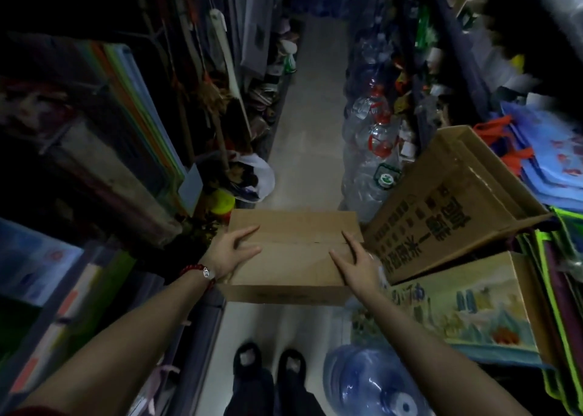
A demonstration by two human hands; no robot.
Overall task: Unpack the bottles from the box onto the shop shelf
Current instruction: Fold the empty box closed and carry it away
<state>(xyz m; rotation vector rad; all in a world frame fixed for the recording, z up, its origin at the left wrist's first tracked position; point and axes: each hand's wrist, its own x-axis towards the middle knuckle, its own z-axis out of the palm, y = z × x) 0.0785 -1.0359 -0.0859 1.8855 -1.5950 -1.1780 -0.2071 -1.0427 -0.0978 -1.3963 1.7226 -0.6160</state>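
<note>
A closed brown cardboard box sits in the narrow aisle in front of me, its two top flaps meeting at a seam across the middle. My left hand lies on the box's left top edge with its fingers straight and spread. Over on the right top edge, my right hand rests the same way, fingers extended toward the seam. The flaps hide whatever is inside, so no bottles from the box show. Shop shelves line both sides of the aisle.
An open, empty printed carton leans at the right over a colourful box. Large clear plastic jugs stand along the right side, and a blue water barrel lies near my feet. Brooms and a white bag crowd the left. The pale floor runs ahead.
</note>
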